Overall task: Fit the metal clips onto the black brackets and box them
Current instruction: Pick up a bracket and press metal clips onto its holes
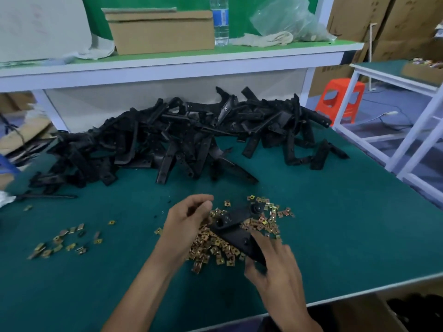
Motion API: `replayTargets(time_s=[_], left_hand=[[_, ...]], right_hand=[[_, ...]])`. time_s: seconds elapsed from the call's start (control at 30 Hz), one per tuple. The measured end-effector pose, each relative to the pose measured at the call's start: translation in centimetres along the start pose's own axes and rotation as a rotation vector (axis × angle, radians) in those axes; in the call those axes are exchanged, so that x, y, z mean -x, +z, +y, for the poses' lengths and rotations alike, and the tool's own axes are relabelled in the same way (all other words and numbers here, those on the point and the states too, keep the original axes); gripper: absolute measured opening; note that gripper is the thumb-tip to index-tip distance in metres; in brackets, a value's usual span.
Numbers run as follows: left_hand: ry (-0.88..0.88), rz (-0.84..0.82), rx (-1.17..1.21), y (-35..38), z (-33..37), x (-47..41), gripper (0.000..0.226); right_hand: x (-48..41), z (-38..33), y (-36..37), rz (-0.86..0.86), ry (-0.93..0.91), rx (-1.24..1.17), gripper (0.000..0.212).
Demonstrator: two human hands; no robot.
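A black bracket (pixel 236 230) lies tilted over a heap of gold metal clips (pixel 215 245) on the green table. My right hand (pixel 273 267) grips the bracket's near end, thumb under it and fingers on top. My left hand (pixel 189 219) hovers at the bracket's far-left end with fingers curled over the clips; whether it pinches a clip is hidden. A big pile of black brackets (pixel 182 140) fills the back of the table. A smaller scatter of clips (pixel 64 243) lies to the left.
A white shelf (pixel 167 65) above the pile carries a cardboard box (pixel 163 32), a water bottle (pixel 219 20) and a plastic bag (pixel 287 20). A red stool (pixel 340 101) and a white frame (pixel 395 130) stand to the right. An open box (pixel 383 312) sits below the table's front edge.
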State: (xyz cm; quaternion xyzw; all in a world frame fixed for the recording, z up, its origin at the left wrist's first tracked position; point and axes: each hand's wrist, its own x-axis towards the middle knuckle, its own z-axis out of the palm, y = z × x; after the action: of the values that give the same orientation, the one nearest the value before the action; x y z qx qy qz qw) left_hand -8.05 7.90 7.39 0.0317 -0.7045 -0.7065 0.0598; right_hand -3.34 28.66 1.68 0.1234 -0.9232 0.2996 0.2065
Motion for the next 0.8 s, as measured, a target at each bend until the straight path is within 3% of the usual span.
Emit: replayTargets(time_s=[0.37, 0.5, 0.8], left_hand=[[-0.048, -0.049, -0.102, -2.0, 1.6, 2.8, 0.039], [-0.058, -0.02, -0.107, -2.5, 2.0, 3.1, 0.026], [-0.112, -0.061, -0.16, -2.5, 2.9, 3.2, 0.024]], right_hand=[[0.8, -0.1, 0.5, 0.05, -0.04, 0.098, 0.052], [0.7, -0.2, 0.4, 0.047, -0.065, 0.076, 0.051], [0.8, -0.3, 0.4, 0.074, -0.095, 0.092, 0.05]])
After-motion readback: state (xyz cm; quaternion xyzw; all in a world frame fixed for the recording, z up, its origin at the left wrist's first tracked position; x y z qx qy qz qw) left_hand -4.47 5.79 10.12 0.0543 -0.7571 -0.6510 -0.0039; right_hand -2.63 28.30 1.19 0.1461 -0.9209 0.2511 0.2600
